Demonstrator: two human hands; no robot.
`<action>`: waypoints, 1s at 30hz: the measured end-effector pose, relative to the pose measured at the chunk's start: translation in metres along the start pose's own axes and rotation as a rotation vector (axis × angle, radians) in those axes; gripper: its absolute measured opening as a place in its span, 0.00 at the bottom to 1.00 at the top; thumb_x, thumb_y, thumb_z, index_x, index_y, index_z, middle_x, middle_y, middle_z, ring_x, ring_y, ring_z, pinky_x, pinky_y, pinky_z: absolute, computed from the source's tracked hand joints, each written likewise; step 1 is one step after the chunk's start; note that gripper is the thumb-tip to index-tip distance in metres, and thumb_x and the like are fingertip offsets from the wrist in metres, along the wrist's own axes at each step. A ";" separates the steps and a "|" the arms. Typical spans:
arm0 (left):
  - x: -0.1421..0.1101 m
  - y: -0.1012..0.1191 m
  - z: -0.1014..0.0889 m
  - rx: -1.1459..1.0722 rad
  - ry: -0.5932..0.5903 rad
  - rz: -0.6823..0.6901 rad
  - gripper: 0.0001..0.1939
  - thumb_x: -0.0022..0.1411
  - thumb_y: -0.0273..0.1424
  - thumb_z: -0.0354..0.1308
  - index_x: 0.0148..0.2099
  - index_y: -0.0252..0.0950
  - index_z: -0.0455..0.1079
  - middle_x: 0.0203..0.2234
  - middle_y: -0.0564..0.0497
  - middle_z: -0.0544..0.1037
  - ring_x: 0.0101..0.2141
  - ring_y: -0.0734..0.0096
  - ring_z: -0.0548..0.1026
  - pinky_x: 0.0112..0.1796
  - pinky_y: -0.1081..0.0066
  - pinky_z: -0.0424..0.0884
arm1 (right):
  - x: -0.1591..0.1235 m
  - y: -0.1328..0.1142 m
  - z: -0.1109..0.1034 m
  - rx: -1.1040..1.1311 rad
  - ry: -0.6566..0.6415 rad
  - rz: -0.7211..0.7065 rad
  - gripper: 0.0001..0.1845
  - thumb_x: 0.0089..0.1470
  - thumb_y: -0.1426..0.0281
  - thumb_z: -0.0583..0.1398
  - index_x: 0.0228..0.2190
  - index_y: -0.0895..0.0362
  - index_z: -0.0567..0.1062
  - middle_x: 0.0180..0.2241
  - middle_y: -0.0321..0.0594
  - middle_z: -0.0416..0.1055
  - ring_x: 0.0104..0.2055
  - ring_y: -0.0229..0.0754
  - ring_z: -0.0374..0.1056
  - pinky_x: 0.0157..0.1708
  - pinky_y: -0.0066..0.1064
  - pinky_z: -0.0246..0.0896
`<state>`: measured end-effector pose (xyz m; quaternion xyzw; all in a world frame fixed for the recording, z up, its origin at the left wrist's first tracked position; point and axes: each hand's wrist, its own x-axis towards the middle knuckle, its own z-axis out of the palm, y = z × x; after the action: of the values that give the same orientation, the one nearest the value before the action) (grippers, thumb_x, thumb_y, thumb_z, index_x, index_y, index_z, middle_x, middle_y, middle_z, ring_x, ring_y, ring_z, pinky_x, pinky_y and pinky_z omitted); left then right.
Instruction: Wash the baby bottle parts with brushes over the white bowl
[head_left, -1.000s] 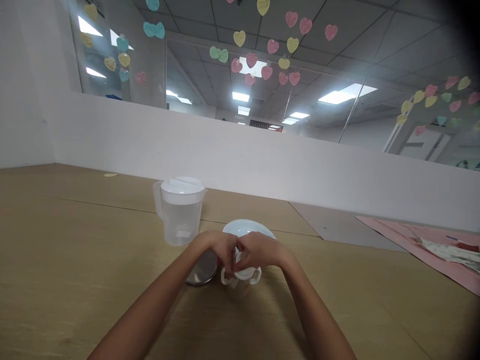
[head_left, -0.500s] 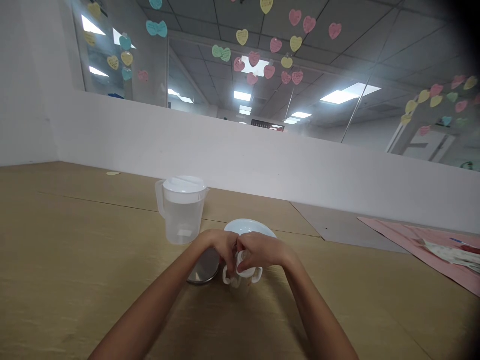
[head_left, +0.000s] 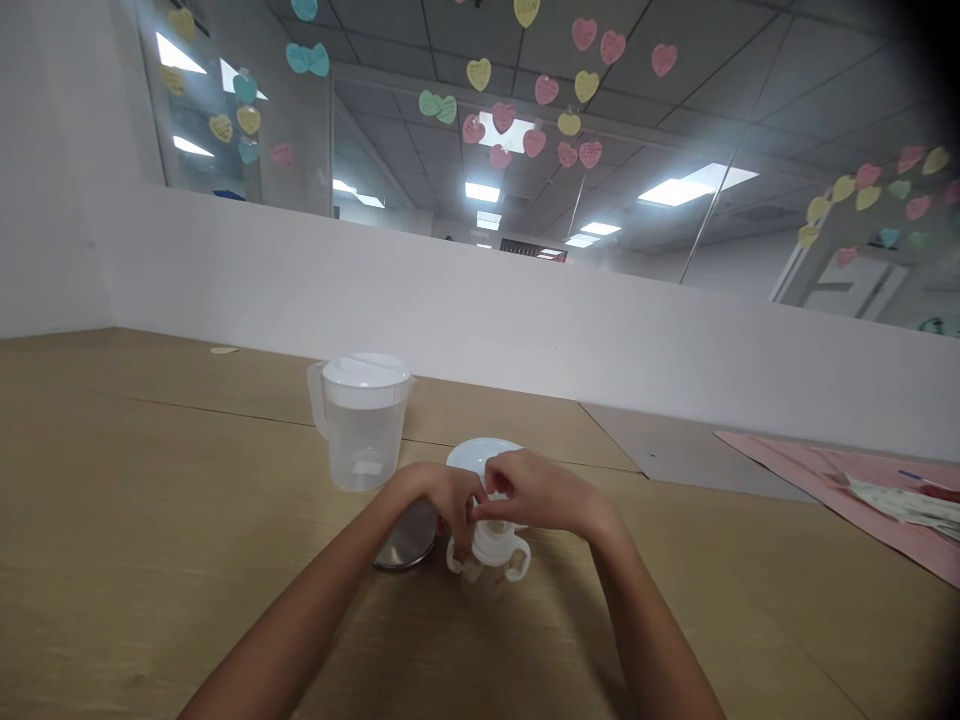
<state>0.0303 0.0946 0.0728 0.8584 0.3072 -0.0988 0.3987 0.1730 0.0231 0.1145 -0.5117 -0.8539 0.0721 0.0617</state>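
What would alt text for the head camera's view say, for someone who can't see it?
Left hand at a small two-handled bottle on a tan table, right hand close above it. A pale dish lies behind, with a lidded translucent pitcher and a round metal object to the left; a pink sheet lies far right.

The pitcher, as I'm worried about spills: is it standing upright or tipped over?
Upright: the pitcher stands on its base on the table, its white lid uppermost.
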 end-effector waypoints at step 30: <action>-0.038 0.033 -0.013 -0.255 0.785 0.474 0.16 0.54 0.37 0.53 0.42 0.33 0.69 0.32 0.48 0.74 0.34 0.71 0.71 0.35 0.74 0.66 | -0.025 0.014 -0.034 0.425 0.963 -0.051 0.09 0.47 0.66 0.59 0.31 0.56 0.75 0.30 0.38 0.71 0.31 0.38 0.67 0.30 0.30 0.64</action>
<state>0.0187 0.0709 0.1176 0.8214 0.2398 0.3653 0.3665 0.2034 0.0100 0.1448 -0.4420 -0.7077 -0.0010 0.5511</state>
